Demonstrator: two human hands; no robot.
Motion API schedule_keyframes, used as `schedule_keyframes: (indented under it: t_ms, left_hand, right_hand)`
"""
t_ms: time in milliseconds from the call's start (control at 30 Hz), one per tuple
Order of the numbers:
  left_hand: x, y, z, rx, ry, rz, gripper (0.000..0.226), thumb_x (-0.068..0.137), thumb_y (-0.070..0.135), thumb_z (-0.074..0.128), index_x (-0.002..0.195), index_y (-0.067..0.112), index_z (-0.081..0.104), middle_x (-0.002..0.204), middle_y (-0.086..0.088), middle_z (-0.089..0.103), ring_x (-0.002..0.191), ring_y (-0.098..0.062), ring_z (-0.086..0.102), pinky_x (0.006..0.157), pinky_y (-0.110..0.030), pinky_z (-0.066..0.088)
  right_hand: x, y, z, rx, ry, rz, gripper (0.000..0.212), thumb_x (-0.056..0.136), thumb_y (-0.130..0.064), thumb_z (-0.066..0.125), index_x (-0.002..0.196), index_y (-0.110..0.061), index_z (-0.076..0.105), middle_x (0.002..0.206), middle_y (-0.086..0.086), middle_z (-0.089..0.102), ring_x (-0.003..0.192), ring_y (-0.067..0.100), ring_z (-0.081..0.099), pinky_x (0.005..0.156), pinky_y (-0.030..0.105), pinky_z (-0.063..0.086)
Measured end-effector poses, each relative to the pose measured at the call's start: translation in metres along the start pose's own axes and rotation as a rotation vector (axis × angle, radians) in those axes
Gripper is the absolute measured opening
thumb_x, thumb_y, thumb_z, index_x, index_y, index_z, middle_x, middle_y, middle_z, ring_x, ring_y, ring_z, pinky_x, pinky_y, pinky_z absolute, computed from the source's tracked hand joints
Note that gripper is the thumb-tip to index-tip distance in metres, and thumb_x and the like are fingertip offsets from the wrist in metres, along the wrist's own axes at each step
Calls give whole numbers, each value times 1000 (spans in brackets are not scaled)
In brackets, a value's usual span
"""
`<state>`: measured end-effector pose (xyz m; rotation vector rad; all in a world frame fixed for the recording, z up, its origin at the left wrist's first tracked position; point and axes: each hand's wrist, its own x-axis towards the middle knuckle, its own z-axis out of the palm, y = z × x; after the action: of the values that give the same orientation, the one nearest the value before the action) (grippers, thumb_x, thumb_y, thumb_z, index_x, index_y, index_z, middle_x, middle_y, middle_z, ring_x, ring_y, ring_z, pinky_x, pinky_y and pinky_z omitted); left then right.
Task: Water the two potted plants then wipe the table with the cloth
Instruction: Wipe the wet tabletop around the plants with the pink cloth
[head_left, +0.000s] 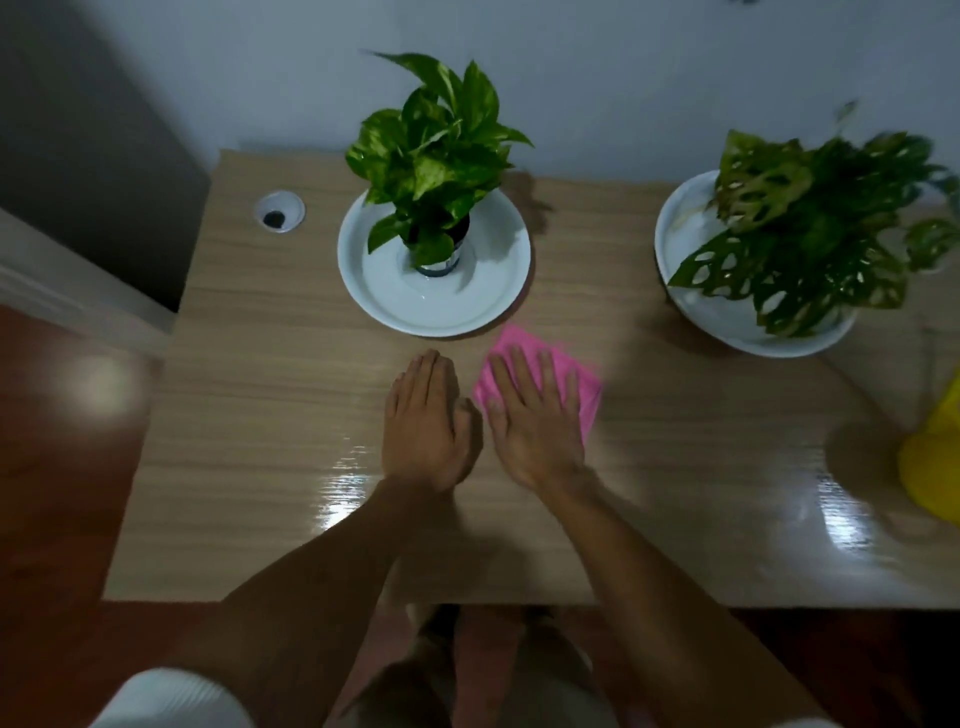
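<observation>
Pink cloth (571, 374) sits mid-table under the right hand (535, 415), fingers spread flat, pressing rather than gripping. Left hand (426, 421) lies open and empty just beside it on the glossy wood-grain table (260, 415). Risk-wise, a wide swipe could knock the pothos saucer (434, 270) right behind it, or the monstera's (810, 223) dish near the back right edge. Dim room, pale wall behind.

Person: bare forearms, left hand (423, 421) and right hand (535, 415) bare, no rings or watch visible. White ribbed short sleeve (166, 699) on left shoulder. Light-coloured shorts, blurred.
</observation>
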<state>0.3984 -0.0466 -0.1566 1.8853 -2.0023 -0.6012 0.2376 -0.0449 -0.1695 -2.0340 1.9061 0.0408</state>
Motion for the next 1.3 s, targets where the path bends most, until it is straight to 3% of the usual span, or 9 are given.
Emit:
schedule_keyframes:
  t_ms: [100,167,233,300,367,500,800,1067,1300]
  left_hand:
    - [-4,-36,-19,54,-9,13,62,99,34,37,152,4,43,162,-15,41,153,-30,33,126,-47,24]
    - [-6,-60,-31,97,-15,2,63,101,35,35,156,7,37,166,-12,33,156,-27,26,128,-46,19]
    - [-7,-86,-44,132,-8,-18,64,102,37,33,159,9,31,169,-10,27,158,-25,19,129,-45,16]
    - [-8,-111,-59,157,0,-41,65,103,39,29,161,10,27,171,-9,22,160,-23,14,130,-43,12]
    - [-8,-129,-70,167,-11,-63,66,105,43,24,162,11,22,172,-7,16,160,-21,9,130,-42,8]
    - [-14,-147,-81,138,6,-108,66,106,46,20,163,11,20,173,-7,14,161,-20,7,130,-44,6]
    - [-18,-175,-101,70,74,-117,63,107,43,22,161,11,27,170,-8,24,160,-19,14,129,-45,14]
    - [-20,-204,-101,88,99,-174,61,108,40,27,160,8,30,170,-11,23,160,-20,14,130,-42,12]
    - [-17,-209,-94,117,146,-175,56,108,31,40,157,5,35,169,-12,27,159,-23,17,130,-44,16]
  right_hand:
    - [-6,12,0,-10,-16,-109,60,110,-57,2,166,-40,-14,176,-9,-19,163,25,-18,131,62,0]
    - [14,29,-8,-51,40,-183,58,113,-51,4,167,-37,-10,178,-3,0,165,27,3,129,62,18]
    - [46,44,-20,-40,46,-76,61,111,-48,-3,169,-29,-1,176,7,20,162,32,21,126,62,28]
    - [71,43,-27,-51,32,86,73,104,-57,-14,170,-30,4,178,3,10,165,31,8,129,64,15]
    - [74,28,-18,6,56,243,66,106,-55,-4,169,-34,0,179,-2,-1,165,31,-3,130,64,-1]
    - [25,-47,17,100,111,424,64,111,-49,17,170,-28,7,178,8,9,163,42,6,128,63,-5]
    - [13,-187,40,88,8,138,67,110,-54,13,169,-28,-5,178,-2,-12,164,36,-10,128,61,-14]
    - [107,-230,41,-27,26,-269,64,110,-52,12,169,-29,14,178,-4,7,166,27,2,131,62,1]
    - [216,-258,23,-20,206,-206,63,113,-43,14,169,-13,16,177,14,11,164,35,9,129,51,-13]
